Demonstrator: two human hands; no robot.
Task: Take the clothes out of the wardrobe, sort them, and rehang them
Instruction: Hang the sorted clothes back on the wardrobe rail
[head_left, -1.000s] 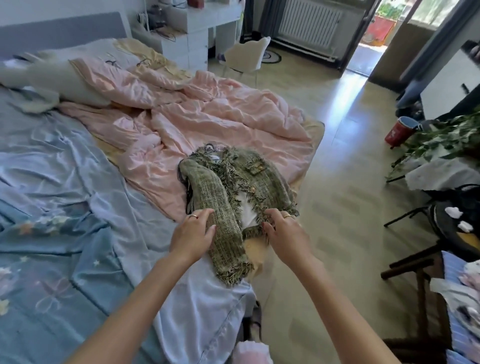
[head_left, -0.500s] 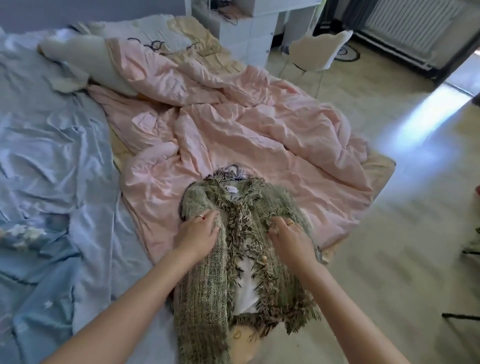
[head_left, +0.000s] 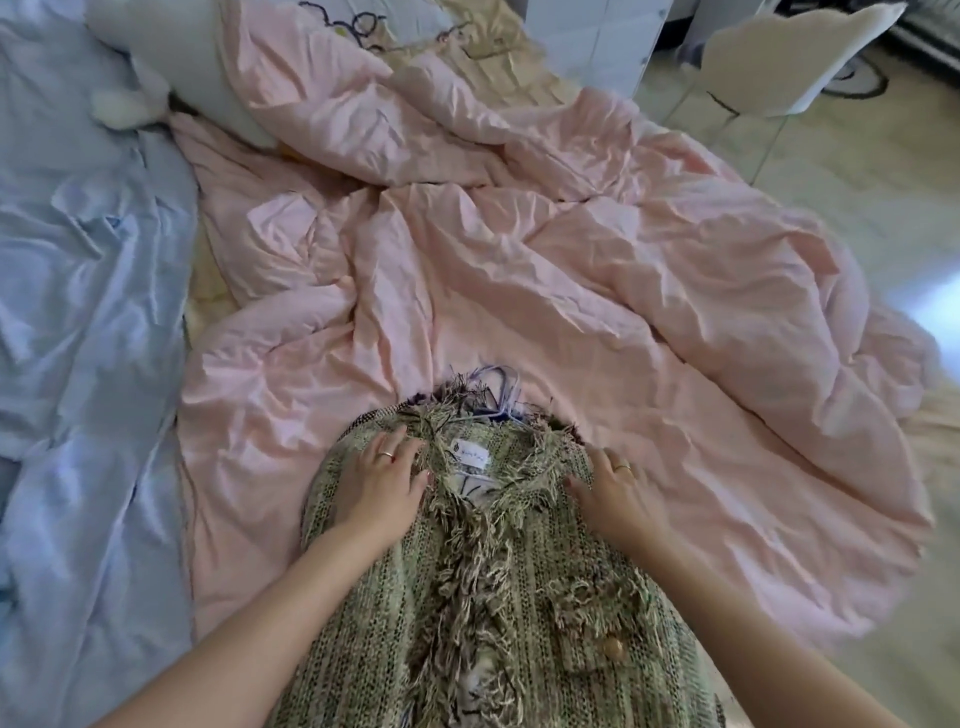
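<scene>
Lying front-up on pink quilt at bed's edge, green fringed jacket with hanger at collar, left hand and right hand pressed flat, grips spread; sorting step judged underway, rehanging next.

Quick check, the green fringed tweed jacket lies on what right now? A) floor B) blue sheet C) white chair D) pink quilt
D: the green tweed jacket lies spread on the pink quilt, with the left hand and right hand pressing flat on its shoulders.
</scene>
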